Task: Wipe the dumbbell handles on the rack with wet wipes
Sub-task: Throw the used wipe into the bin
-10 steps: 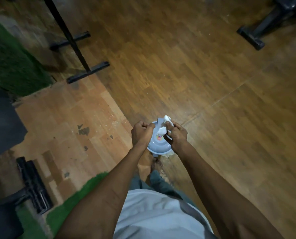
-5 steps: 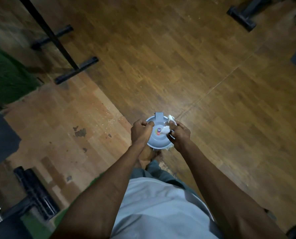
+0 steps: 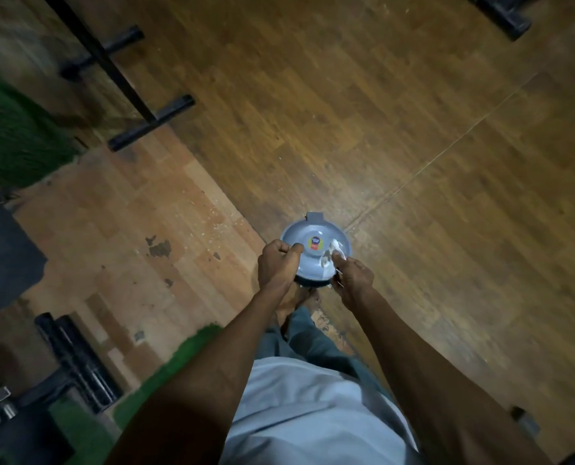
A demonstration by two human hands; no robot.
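Below, left hand gripping wipe canister, right hand pinching wipe

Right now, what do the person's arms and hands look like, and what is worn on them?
Both forearms are bare to the frame's lower edge: no sleeves show. The left hand and right hand have no gloves; no watch, ring or band is visible in the dim light. Below them are a light shirt and blue-grey trousers.

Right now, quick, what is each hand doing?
Left hand: fingers curled round the rim of the wipes tub, holding it.
Right hand: fingers pinching a white wipe at the tub's top.
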